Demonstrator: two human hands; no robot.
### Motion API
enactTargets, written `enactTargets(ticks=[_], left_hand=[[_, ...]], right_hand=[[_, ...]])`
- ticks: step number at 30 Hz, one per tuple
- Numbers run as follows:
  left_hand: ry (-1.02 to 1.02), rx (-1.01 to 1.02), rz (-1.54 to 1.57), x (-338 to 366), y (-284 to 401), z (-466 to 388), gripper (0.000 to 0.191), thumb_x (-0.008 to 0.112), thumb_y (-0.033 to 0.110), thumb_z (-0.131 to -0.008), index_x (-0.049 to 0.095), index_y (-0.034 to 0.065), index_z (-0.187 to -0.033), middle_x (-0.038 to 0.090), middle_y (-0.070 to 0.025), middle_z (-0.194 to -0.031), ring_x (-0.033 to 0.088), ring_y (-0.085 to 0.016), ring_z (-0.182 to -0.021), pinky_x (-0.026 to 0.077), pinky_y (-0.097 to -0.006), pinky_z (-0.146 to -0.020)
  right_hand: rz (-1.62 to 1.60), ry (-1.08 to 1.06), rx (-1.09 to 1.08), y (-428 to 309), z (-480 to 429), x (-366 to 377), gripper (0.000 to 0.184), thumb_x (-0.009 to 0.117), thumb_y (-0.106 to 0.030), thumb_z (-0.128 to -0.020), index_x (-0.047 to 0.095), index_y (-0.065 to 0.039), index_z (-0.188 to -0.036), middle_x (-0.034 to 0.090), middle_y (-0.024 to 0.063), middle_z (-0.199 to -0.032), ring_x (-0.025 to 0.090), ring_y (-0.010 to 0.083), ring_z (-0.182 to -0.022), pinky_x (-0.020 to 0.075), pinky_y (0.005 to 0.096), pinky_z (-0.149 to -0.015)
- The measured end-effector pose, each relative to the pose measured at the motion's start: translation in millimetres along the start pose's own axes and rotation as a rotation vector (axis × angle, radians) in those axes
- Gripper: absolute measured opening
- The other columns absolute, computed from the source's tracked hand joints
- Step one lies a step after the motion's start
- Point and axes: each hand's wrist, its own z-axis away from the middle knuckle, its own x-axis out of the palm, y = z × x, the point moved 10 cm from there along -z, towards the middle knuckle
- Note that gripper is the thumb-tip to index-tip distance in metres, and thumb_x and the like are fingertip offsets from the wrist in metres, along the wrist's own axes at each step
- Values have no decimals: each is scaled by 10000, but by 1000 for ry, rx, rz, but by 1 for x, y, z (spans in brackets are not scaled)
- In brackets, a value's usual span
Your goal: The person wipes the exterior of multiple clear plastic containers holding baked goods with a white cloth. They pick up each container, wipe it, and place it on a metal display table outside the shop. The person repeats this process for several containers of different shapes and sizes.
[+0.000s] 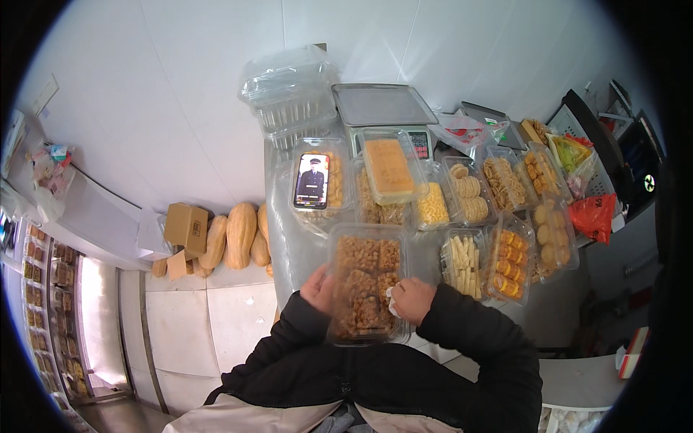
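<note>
A clear plastic container (340, 234) of brown, clumpy snack pieces (358, 281) is in front of my torso at the near edge of the metal table (289, 249). My left hand (318, 291) grips its left side, some fingers hidden behind the plastic. On the right side, my right hand (414, 299) has a crumpled white tissue or cloth (392, 306) pinched in its fingers, against the container's wall. Just beyond stand a container of yellow slab-like cake (389, 165) and a container of rounded snacks (337, 178) with a lit phone (311, 181) on top.
Several snack containers, including yellow shreds (432, 208), pale sticks (462, 260) and orange rolls (508, 265), crowd the right. Behind are a weighing scale (384, 105) and stacked empty containers (295, 103). Squashes (241, 235) and a cardboard box (185, 228) sit on the floor, left.
</note>
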Motion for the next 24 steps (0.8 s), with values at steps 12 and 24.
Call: enactTargets(ticks=[12, 24], left_hand=[[-39, 99, 26, 7, 16, 2, 323, 274, 176, -857, 389, -10, -1095, 528, -63, -905, 500, -104, -774, 404, -210, -688], [3, -18, -97, 2, -4, 1, 335, 276, 168, -861, 379, -33, -1108, 513, -86, -957, 477, -121, -879, 378, -230, -769]], right_hand=[[18, 464, -190, -20, -100, -29, 95, 468, -67, -635, 510, -43, -716, 507, 110, -749, 463, 284, -694, 379, 337, -658], [14, 514, -18, 0, -112, -41, 80, 438, -72, -657, 506, -34, -641, 512, 122, -705, 477, 273, -697, 389, 349, -625]])
